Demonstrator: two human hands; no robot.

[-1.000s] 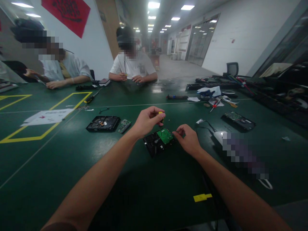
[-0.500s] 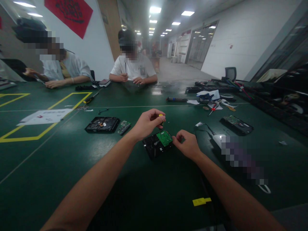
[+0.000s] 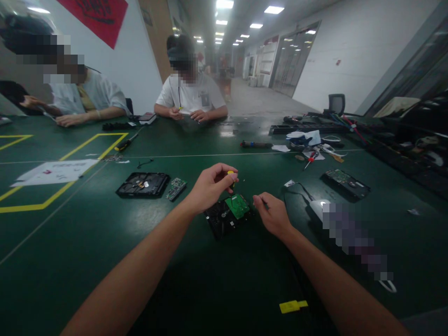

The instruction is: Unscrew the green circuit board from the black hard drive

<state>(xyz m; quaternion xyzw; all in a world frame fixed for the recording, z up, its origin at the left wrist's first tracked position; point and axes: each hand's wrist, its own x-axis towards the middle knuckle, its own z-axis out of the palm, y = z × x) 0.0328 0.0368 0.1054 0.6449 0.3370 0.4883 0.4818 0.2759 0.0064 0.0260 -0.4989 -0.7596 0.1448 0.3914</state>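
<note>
My left hand [image 3: 212,189] is closed around a small screwdriver [image 3: 230,174] with a yellow top, held upright by the fingers. Its thin shaft points down at the green circuit board [image 3: 238,206] on a black hard drive [image 3: 219,219]. The drive lies on the table in front of me, and whether the tip touches the board is too small to tell. Just right of the drive, my right hand [image 3: 273,212] is curled with thumb and fingers together, slightly apart from the drive's edge. Anything between those fingertips is hidden.
Left of the drive lie a loose circuit board [image 3: 176,188] and an opened black drive case [image 3: 143,185]. Another drive [image 3: 345,183] sits at right, beyond a blurred pouch-like item [image 3: 353,233]. A yellow tag [image 3: 293,306] lies near me. Two people sit across the green table [image 3: 87,242].
My right hand has drawn back a little from the drive's edge. The screwdriver stays over the green board in my left hand. The whole view has shifted slightly.
</note>
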